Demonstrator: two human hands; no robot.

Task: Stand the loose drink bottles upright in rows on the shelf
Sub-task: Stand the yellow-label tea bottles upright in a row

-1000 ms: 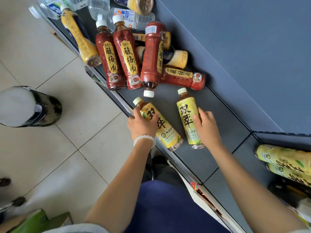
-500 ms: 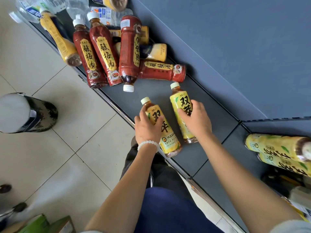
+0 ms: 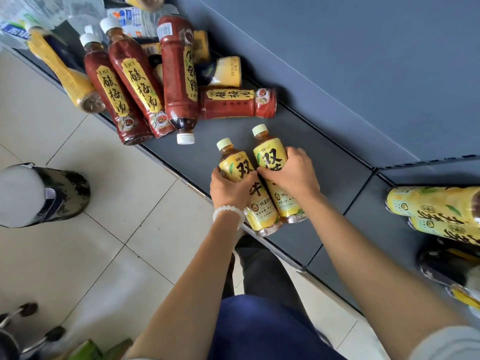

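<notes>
- Two yellow-labelled tea bottles stood side by side and touching on the dark grey shelf (image 3: 337, 183), near its front edge: the left yellow bottle (image 3: 259, 206) and the right yellow bottle (image 3: 283, 196), both with pale caps pointing toward 11 o'clock in the view.
- The left hand (image 3: 230, 189), with a white bead bracelet (image 3: 228, 213) on the wrist, was wrapped around the left yellow bottle; the right hand (image 3: 292, 172) was clasped over the label of the right one.
- At 10 to 11 o'clock from them lay four red bottles (image 3: 135, 84) in a loose heap, one with its white cap toward the shelf edge, another lying crosswise behind.
- Further out at 10 o'clock lay a yellow-and-dark bottle (image 3: 67, 76) over the shelf edge, with others partly hidden behind the red ones and some clear water bottles (image 3: 135, 20); their number could not be told.
- At 3 o'clock, on the next shelf section, two more yellow bottles (image 3: 431, 203) lay on their sides.
- A blue-grey back panel (image 3: 363, 61) rose behind the shelf.
- The floor (image 3: 78, 242) was of pale tiles; a dark mottled bin (image 3: 52, 196) stood at 9 o'clock.
</notes>
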